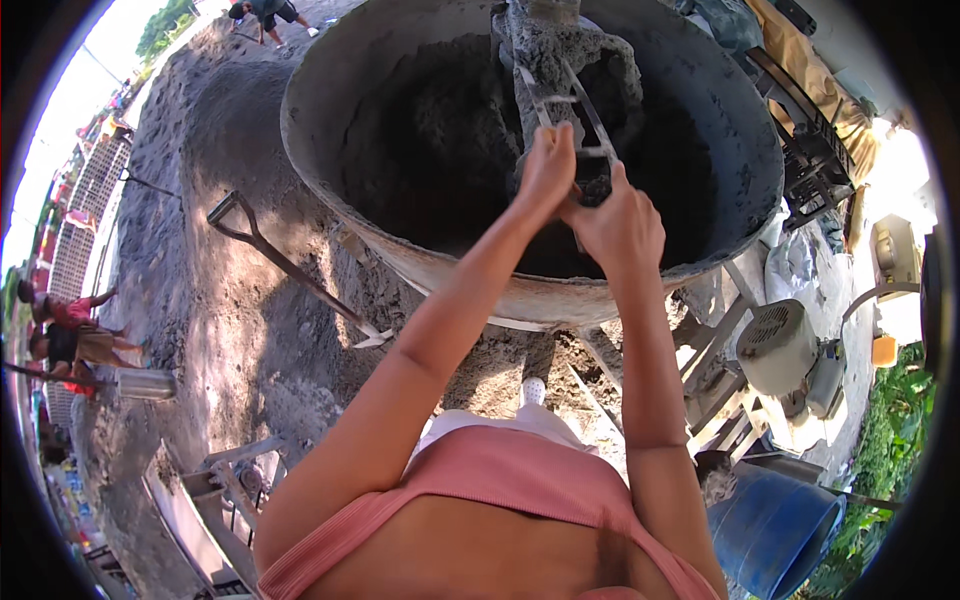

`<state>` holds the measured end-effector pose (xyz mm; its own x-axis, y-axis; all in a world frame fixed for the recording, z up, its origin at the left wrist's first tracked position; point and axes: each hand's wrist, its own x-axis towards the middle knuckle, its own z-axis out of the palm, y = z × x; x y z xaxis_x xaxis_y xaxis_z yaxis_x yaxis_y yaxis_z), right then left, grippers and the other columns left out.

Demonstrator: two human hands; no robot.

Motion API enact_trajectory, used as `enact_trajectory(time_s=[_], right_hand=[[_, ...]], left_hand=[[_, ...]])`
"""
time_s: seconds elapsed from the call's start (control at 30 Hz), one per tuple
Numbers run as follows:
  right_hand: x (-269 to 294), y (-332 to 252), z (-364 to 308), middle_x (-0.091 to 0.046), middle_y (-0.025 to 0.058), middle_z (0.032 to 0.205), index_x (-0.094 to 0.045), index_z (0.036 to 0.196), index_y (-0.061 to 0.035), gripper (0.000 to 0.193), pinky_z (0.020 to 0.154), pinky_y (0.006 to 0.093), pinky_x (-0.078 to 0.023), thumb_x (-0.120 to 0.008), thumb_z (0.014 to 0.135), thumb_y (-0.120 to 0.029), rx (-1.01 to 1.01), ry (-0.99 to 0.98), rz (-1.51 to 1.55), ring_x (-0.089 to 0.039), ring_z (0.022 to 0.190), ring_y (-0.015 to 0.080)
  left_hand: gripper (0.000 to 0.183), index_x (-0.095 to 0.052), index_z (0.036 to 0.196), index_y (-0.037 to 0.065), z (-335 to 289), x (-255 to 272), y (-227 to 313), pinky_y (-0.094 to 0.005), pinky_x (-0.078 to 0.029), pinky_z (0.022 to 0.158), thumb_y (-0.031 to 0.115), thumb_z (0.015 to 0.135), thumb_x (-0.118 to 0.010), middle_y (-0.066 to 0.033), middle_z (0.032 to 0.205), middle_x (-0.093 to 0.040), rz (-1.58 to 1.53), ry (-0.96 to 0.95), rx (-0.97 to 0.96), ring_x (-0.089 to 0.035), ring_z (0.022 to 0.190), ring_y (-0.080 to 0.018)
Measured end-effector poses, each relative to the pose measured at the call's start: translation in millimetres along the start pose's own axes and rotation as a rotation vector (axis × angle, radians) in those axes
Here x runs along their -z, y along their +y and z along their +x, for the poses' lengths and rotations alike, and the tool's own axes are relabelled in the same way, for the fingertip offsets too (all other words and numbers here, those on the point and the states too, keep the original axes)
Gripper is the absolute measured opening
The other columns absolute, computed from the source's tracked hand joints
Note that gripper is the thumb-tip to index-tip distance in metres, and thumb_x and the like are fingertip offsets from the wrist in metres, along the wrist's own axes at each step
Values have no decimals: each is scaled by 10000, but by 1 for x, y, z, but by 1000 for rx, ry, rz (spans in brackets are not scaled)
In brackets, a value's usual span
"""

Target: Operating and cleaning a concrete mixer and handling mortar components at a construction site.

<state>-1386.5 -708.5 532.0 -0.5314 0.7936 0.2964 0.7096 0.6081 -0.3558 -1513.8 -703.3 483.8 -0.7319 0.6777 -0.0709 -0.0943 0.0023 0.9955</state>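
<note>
Metal frame (591, 108), narrow, over wide tub (560, 300), near caked post (545, 45); clamped in left hand (546, 172) and right hand (622, 228); liable to snag on post's crust, or slip loose if twisted hard, likely bruising hands

The top edge cuts off the basin (540, 298).

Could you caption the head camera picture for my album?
Left hand and right hand grip a silvery ladder-shaped metal frame over a wide round grey metal basin.
</note>
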Motion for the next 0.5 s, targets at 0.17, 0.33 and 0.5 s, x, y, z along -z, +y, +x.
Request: enact_trajectory(time_s=[0.17,0.33,0.5], right_hand=[[18,10,47,-641,230,873,-558,1000,32,652,748,413,-509,-666,642,-502,-40,-159,47,-632,866,358],[59,18,-3,-628,268,768,-566,1082,89,743,709,438,-498,-635,635,-501,-3,-217,102,-629,801,390],[28,-23,53,-640,215,717,-605,925,84,657,669,394,-501,-612,685,-527,268,-130,188,-635,722,383]], left_hand=[[238,-416,936,132,24,-16,31,-303,-391,443,353,853,-393,-26,624,-431,-59,-76,106,-422,502,-133],[233,-409,936,142,-48,-21,27,-279,-363,425,367,883,-382,-37,656,-428,-238,-118,179,-419,511,-121],[239,-436,913,136,89,38,-3,-289,-340,421,365,845,-429,-17,620,-388,-312,187,28,-376,471,-124]])
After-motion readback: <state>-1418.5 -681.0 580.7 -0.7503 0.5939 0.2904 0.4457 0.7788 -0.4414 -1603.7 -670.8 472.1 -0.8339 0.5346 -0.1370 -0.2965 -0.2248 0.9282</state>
